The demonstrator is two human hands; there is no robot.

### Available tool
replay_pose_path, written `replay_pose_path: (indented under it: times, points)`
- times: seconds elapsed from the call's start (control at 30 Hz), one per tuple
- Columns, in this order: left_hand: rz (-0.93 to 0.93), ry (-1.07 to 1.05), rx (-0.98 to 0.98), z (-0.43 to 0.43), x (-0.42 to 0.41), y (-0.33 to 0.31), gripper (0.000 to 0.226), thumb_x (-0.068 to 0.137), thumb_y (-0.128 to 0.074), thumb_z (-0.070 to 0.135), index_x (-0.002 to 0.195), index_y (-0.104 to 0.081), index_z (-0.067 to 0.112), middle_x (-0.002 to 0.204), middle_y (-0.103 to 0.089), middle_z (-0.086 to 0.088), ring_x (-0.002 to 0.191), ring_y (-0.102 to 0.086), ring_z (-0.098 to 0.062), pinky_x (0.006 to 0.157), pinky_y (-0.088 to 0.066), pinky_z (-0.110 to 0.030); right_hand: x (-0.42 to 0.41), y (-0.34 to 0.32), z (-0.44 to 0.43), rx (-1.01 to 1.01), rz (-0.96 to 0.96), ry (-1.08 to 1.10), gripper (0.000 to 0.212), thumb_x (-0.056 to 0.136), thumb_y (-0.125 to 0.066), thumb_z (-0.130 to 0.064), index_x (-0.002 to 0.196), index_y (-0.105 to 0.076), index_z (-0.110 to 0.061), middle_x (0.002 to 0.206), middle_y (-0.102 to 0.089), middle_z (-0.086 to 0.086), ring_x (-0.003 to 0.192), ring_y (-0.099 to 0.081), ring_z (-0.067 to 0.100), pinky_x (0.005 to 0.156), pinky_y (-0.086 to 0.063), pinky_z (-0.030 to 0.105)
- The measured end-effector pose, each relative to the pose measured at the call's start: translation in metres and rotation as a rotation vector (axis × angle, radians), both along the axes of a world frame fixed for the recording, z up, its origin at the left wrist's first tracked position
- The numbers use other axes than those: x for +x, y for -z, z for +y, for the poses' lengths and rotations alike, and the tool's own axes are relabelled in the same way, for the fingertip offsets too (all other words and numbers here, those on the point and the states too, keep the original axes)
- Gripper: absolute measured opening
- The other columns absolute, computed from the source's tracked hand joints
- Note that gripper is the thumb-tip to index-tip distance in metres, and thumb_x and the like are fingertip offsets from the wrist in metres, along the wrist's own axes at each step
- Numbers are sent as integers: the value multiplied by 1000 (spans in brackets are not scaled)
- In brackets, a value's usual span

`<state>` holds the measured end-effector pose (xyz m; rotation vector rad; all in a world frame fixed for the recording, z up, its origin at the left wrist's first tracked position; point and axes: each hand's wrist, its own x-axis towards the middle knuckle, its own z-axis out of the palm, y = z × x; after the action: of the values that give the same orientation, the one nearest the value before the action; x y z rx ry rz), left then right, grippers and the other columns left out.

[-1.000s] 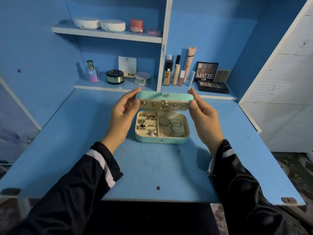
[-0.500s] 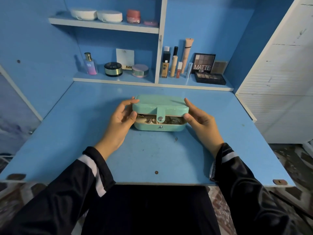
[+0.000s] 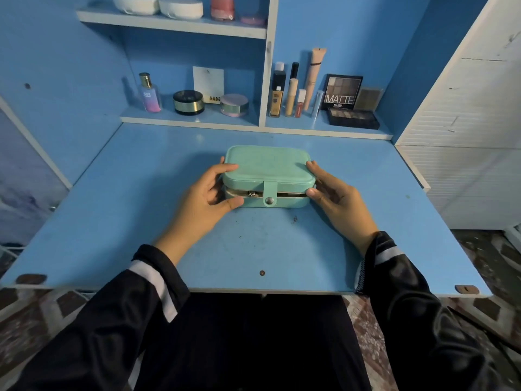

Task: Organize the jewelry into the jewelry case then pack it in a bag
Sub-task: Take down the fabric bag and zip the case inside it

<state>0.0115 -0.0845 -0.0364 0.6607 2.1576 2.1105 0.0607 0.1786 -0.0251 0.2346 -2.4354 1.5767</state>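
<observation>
Two hands flank the jewelry case point(image 3: 267, 172), which sits flat on the blue desk point(image 3: 141, 221), middle of the desk and towards the back. Case is mint green, lid down but not flush: a thin gap shows between lid and base along the front. A bit of metal jewelry point(image 3: 251, 194) is visible in that gap, left of the strap. Strap tab point(image 3: 269, 194) hangs over the front centre, snap at its lower end; cannot tell if it is fastened.

Left hand point(image 3: 207, 193) grips the case's left end, fingertips on the lid's top edge, thumb against the front lower corner. Right hand point(image 3: 337, 194) grips the right end, fingertips on the lid's top right edge, thumb at the front right corner by the gap. Both hands touch the case, one on each short side. Black sleeves with a white stripe on both arms.

Shelf behind the desk holds a perfume bottle point(image 3: 149, 94), a round jar point(image 3: 188, 102) and a MATTE palette point(image 3: 342, 91).
</observation>
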Motion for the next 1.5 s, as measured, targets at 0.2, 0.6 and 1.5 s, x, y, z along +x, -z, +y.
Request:
replay_pose_path:
  times: [0.2, 0.6, 1.5]
  points:
    - [79, -81, -81, 4, -14, 3, 57, 81, -72, -6, 121, -56, 31, 137, -50, 16, 119, -56, 6, 101, -45, -18, -8, -1, 0, -14, -15, 18, 48, 95, -58, -7, 140, -48, -20, 148, -41, -5, 131, -43, -1, 111, -32, 17]
    - [191, -141, -288, 16, -80, 1, 52, 84, -75, 9, 130, -59, 26, 126, -56, 13, 120, -54, -7, 108, -41, -26, -65, 3, 12, 6, -27, 41, 49, 96, -54, -3, 141, -47, -20, 155, -32, 2, 129, -33, -16, 105, -31, 8]
    - [171, -231, -138, 20, -77, 3, 41, 80, -77, 7, 117, -64, 21, 135, -59, -14, 123, -56, -7, 105, -46, -25, -72, 10, 12, 70, 44, 129, 43, 88, -71, -19, 129, -61, -25, 143, -49, 7, 127, -38, -13, 102, -34, 8]
